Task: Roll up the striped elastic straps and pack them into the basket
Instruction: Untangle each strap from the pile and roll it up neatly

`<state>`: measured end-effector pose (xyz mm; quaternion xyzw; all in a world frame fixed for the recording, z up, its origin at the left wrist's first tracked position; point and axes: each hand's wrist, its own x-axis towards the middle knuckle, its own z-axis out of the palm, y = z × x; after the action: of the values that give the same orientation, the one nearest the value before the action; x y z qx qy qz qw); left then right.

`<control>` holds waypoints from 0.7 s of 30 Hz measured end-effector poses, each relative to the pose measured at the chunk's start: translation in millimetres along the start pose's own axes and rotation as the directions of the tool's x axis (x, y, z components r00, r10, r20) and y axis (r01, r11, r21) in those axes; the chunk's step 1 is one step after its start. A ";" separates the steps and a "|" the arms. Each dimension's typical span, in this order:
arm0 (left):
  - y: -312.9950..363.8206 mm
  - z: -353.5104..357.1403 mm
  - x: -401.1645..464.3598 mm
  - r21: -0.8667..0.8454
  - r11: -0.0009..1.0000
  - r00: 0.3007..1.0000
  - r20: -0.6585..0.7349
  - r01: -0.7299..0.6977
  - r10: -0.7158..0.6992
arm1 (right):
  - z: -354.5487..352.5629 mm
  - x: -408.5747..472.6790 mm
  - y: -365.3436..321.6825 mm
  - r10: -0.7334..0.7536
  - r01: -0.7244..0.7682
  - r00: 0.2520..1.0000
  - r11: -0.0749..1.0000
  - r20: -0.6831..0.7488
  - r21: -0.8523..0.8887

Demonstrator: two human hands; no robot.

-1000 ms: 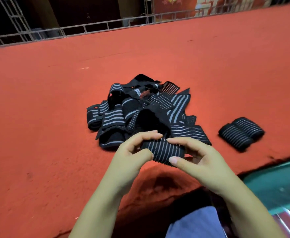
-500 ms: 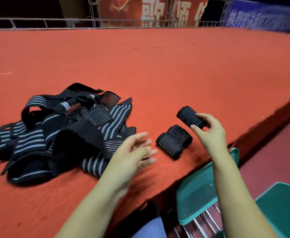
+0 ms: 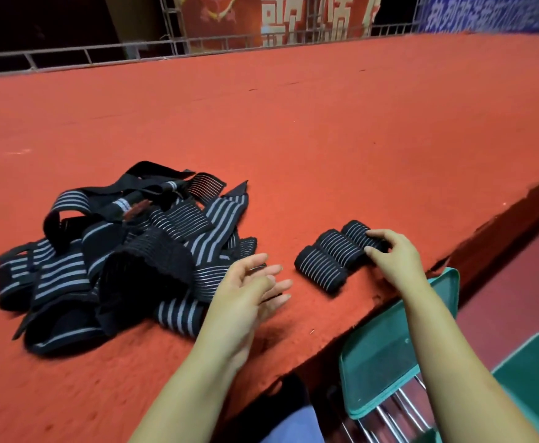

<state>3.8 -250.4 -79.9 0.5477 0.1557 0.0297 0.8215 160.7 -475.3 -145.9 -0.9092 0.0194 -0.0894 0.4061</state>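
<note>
The right hand (image 3: 396,260) is curling its fingers and thumb round the far rolled strap (image 3: 359,233), gripping it where it is lying on the red carpeted surface (image 3: 325,123). Two more rolled straps (image 3: 329,259) are lying just to the left of that hand, side by side and touching; the middle one is also touching the gripped roll. The left hand (image 3: 250,294) is hovering with its fingers relaxed and spread, grasping nothing, palm turned inward. Immediately left of it, and partly behind its fingers, the pile of unrolled striped straps (image 3: 118,254) is lying in a loose tangle on the carpet. Below the right forearm, beyond the edge of the surface, green chair seats (image 3: 386,346) on metal legs are standing. A metal railing (image 3: 134,51) is running along the far edge of the surface, well beyond both hands.
</note>
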 end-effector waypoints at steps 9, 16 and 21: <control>15.5 -31.6 -18.1 -0.019 0.995 0.991 -0.101 -0.093 0.091 | 15.8 -30.5 -64.6 -0.207 0.214 0.971 0.976 -0.122 0.048; 36.5 -85.5 -40.5 0.017 0.970 0.933 -0.271 -0.243 0.238 | 78.1 -102.6 -171.4 -0.513 0.443 0.844 0.832 0.157 0.335; 45.8 -124.9 -60.2 0.008 0.963 0.892 -0.375 -0.270 0.253 | 125.6 -129.4 -220.0 -0.662 0.568 0.706 0.742 0.252 0.357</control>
<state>-83.8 -134.2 -68.7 0.5298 0.2329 0.2464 0.7774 47.6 -221.7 -83.7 -0.8032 -0.3740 -0.0530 0.4606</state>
